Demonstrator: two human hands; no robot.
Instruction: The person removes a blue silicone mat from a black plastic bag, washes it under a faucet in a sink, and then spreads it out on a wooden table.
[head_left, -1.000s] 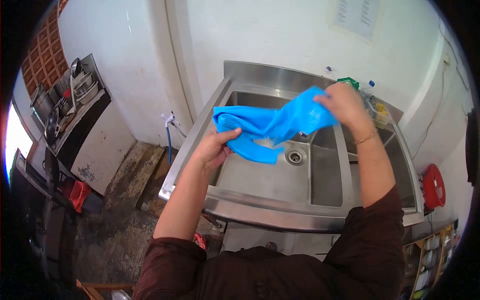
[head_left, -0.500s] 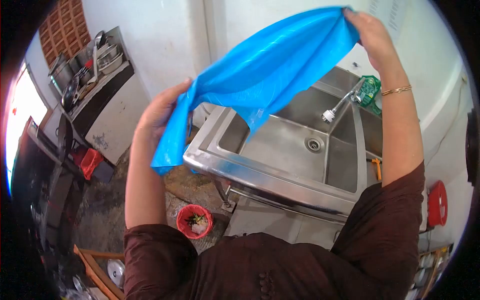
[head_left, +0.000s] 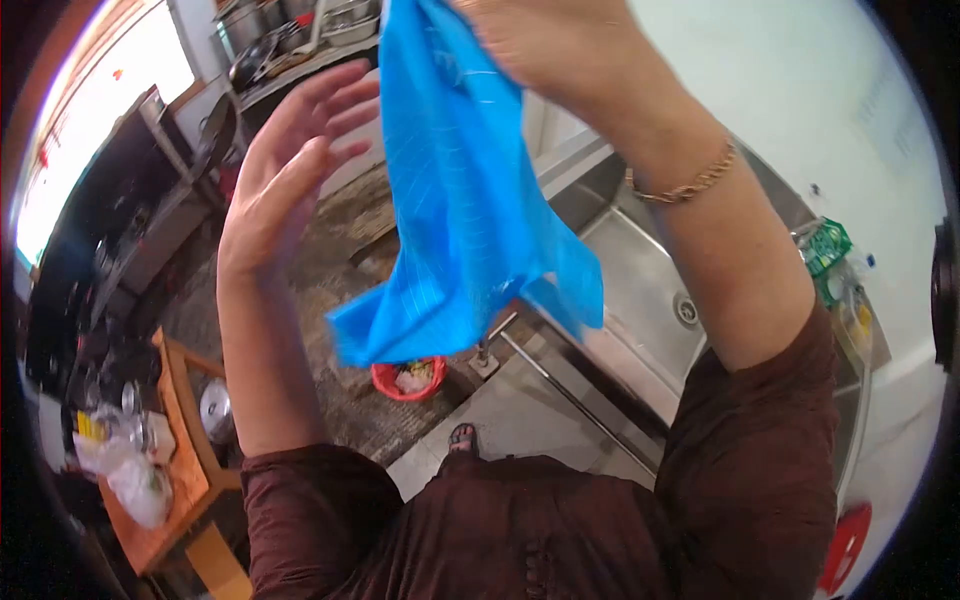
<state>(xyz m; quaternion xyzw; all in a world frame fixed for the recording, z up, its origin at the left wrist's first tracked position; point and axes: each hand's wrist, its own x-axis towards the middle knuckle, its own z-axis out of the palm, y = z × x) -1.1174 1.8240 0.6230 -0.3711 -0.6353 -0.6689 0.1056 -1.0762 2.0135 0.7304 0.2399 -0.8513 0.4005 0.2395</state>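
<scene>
A glossy blue plastic sheet [head_left: 450, 220] hangs in folds in front of me, its lower corners spread over the floor and the sink's edge. My right hand [head_left: 560, 50] grips its gathered top at the upper edge of the view, where the fingertips are partly cut off. To the left of the sheet, my left hand [head_left: 290, 175] is raised with fingers apart and nothing in them. Its fingertips point toward the sheet.
A stainless steel sink [head_left: 640, 265] stands to the right, with a green packet [head_left: 825, 248] beyond it. Below the sheet is a red bin [head_left: 408, 392] with scraps inside. A wooden table [head_left: 185, 500] bearing plastic bags stands at lower left. Pots crowd the back counter [head_left: 290, 75].
My left hand has let go of the sheet, which now hangs from my right hand alone. My right hand has moved left, and the view has turned left, away from the sink.
</scene>
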